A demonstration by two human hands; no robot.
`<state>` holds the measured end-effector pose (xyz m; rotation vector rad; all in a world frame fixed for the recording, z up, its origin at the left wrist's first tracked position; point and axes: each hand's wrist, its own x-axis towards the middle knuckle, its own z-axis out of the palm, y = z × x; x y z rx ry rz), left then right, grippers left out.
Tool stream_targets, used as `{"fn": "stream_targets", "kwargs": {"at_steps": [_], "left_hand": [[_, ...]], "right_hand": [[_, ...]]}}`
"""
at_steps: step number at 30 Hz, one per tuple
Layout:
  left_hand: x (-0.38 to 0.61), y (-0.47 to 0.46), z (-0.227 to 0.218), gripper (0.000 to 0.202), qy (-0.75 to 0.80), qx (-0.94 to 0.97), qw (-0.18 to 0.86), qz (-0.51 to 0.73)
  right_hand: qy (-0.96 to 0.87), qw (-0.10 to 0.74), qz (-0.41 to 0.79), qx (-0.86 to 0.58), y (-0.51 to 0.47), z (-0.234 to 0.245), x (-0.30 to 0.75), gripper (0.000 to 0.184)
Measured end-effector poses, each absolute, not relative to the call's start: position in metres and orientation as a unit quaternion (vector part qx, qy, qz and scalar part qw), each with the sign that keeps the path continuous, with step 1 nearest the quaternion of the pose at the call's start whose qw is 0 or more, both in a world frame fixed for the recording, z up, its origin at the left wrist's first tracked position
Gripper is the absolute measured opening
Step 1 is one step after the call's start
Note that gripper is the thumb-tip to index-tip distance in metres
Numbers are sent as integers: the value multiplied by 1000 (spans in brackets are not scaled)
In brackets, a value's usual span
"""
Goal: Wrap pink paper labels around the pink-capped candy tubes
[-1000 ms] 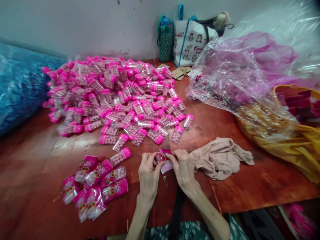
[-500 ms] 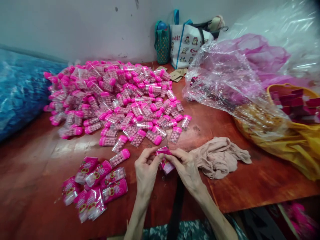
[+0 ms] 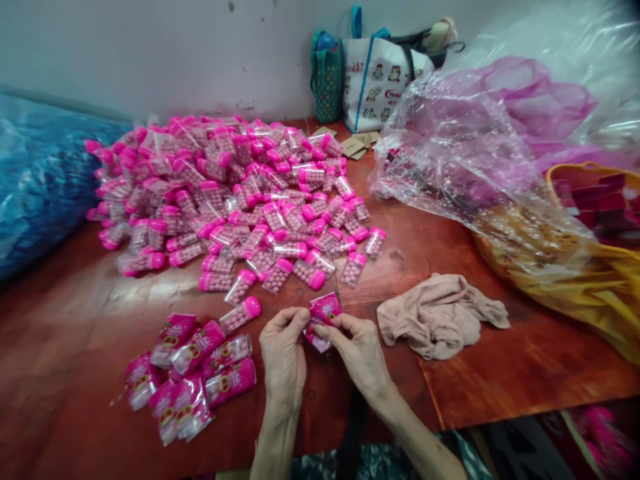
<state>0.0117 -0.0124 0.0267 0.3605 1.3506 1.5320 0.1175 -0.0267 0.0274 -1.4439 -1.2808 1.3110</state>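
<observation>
A small pink labelled packet [image 3: 321, 317] is pinched between the fingertips of both hands just above the near edge of the desk [image 3: 500, 373]; the grip of the left hand [image 3: 281, 353] is closed on its left end, and the grip of the right hand [image 3: 357, 353] is closed on its right side, the two hands almost touching. Just left of the left grip, a loose bunch of wrapped pink packets [image 3: 190, 373] is laid on the desk, and one clear tube with a pink cap [image 3: 241, 314], filled with pink balls, lies just beside them. Beyond both grips a large heap of such capped tubes [image 3: 235, 193] is piled. A crumpled beige cloth [image 3: 440, 317] lies near the right grip. Farther right, a clear plastic bag [image 3: 465, 153] is draped over a yellow basket [image 3: 590, 267] in which red boxes are seen.
</observation>
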Motion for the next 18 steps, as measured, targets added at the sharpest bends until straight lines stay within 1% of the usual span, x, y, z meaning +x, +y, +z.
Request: {"fn": "stream_targets", "kwargs": {"at_steps": [3, 5, 8, 11, 13, 16, 18], "left_hand": [[14, -10, 27, 16, 555, 150, 514, 636], [14, -10, 26, 17, 554, 163, 515, 633], [11, -12, 26, 16, 562, 197, 505, 625], [3, -16, 30, 22, 586, 313, 465, 585], [-2, -18, 33, 19, 590, 387, 460, 540], [-6, -20, 35, 22, 592, 385, 486, 515], [-7, -20, 35, 20, 597, 374, 492, 512]], "right_hand": [[-532, 385, 495, -569, -24, 28, 121, 36], [-555, 378, 479, -565, -23, 28, 125, 38], [-585, 369, 453, -562, -22, 29, 130, 38], [-616, 353, 435, -554, -22, 31, 133, 37], [-638, 340, 428, -542, -22, 32, 133, 36], [-670, 319, 418, -524, -23, 32, 132, 32], [-688, 306, 404, -519, -23, 32, 132, 30]]}}
